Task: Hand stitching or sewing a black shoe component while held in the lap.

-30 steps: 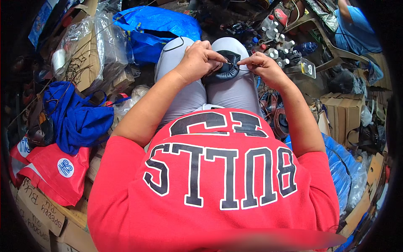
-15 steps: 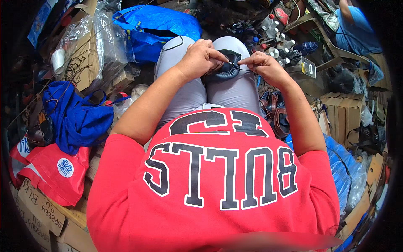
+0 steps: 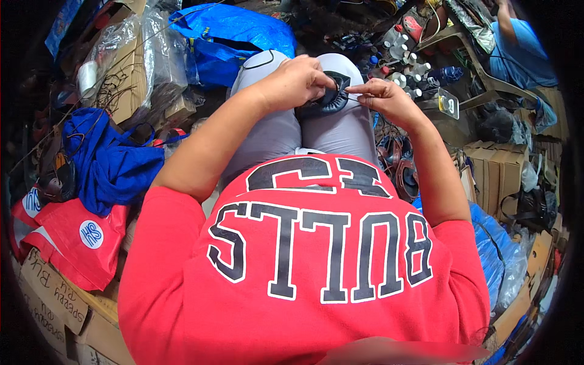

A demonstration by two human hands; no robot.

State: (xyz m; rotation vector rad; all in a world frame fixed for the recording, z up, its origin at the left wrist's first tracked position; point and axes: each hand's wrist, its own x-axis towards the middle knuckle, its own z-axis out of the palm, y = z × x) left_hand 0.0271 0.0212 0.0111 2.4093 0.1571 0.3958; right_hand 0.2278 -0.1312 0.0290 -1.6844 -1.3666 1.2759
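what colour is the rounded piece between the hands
The rounded, gathered, leather-like piece is black, best seen in the head view.

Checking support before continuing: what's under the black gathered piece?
The grey right trouser leg shows around the black gathered piece; what lies directly beneath is covered and cannot be seen.

black workpiece (image 3: pixel 334 106); grey trousers (image 3: pixel 340 134); red shirt (image 3: pixel 255 328), black print (image 3: pixel 282 255) outlined white; blue cloth (image 3: pixel 115 167); red bag (image 3: pixel 97 261)
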